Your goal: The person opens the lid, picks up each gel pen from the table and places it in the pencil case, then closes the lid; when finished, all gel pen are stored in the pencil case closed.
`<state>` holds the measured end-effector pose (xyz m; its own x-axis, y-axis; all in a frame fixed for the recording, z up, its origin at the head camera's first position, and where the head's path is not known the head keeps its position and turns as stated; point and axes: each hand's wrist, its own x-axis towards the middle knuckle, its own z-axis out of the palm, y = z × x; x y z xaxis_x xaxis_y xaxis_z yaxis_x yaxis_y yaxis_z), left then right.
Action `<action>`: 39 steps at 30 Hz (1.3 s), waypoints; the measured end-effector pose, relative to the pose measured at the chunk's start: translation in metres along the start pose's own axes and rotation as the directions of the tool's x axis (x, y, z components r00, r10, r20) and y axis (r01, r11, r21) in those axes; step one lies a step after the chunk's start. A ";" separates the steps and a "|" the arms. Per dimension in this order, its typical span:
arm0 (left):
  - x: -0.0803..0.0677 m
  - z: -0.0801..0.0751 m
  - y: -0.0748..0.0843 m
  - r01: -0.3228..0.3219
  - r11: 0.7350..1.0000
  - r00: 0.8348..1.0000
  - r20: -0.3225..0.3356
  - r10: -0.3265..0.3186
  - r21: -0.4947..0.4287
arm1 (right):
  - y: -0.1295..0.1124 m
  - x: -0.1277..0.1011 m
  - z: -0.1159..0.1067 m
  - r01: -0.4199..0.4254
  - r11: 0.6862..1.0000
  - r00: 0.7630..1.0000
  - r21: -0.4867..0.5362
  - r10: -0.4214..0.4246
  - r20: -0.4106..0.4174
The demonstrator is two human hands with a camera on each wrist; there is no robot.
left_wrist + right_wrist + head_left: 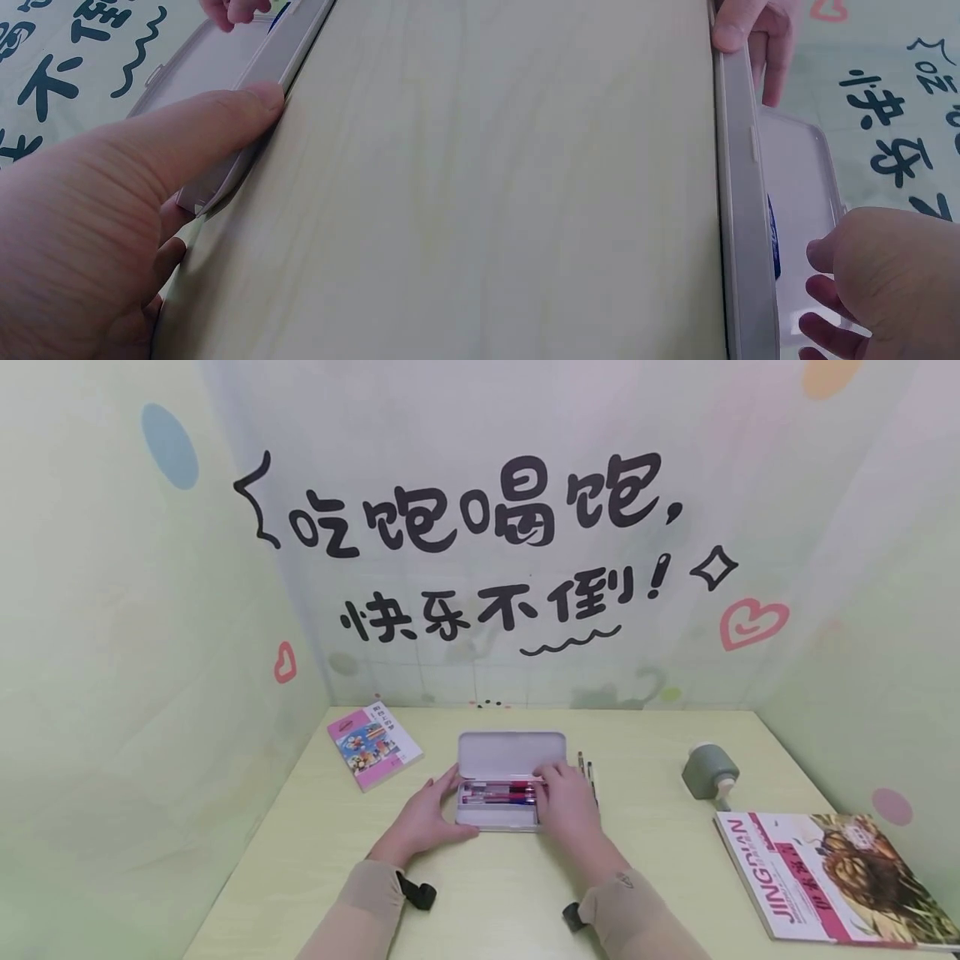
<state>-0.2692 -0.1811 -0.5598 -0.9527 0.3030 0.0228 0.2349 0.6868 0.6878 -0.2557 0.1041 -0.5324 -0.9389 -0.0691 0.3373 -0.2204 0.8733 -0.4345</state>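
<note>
A pale metal pencil case (495,817) lies on the table, its lid (512,755) raised at the back. Several pens (498,796) in red, purple and blue fill its rear part. My left hand (423,820) grips the left end, thumb (259,97) on the front edge and fingers round the side. Over the right end hovers my right hand (570,810), hiding part of the pens. Loosely bent fingers (832,334) show in the right wrist view, with nothing seen between them. A blue pen part (773,236) shows above the case wall there.
A few pens (589,768) lie just right of the case, partly behind my right hand. A pink-covered booklet (373,745) sits back left. At the right are a grey-green bottle (708,770) on its side and a large magazine (840,877). Walls (525,685) enclose the table (495,893).
</note>
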 end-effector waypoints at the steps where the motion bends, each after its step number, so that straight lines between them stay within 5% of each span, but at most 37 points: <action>1: 0.000 0.001 0.000 0.000 1.000 1.000 0.001 0.000 0.001 | 0.006 -0.003 -0.003 -0.027 0.999 1.000 0.017 0.027 -0.012; 6: 0.001 0.001 0.000 -0.009 1.000 1.000 0.002 0.009 -0.006 | 0.033 -0.016 -0.021 -0.153 0.985 0.987 0.073 0.156 -0.037; 16: 0.000 0.001 -0.002 0.002 1.000 1.000 0.000 -0.001 -0.004 | 0.058 -0.027 -0.039 -0.245 0.969 0.969 0.043 0.243 0.041; 39: -0.001 0.001 0.001 0.014 1.000 1.000 0.001 -0.014 -0.008 | 0.061 -0.027 -0.045 -0.366 0.928 0.908 -0.076 0.374 0.189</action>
<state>-0.2679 -0.1804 -0.5596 -0.9556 0.2945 0.0125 0.2203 0.6854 0.6941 -0.2317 0.1809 -0.5308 -0.9849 0.1725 -0.0136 0.1591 0.8719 -0.4631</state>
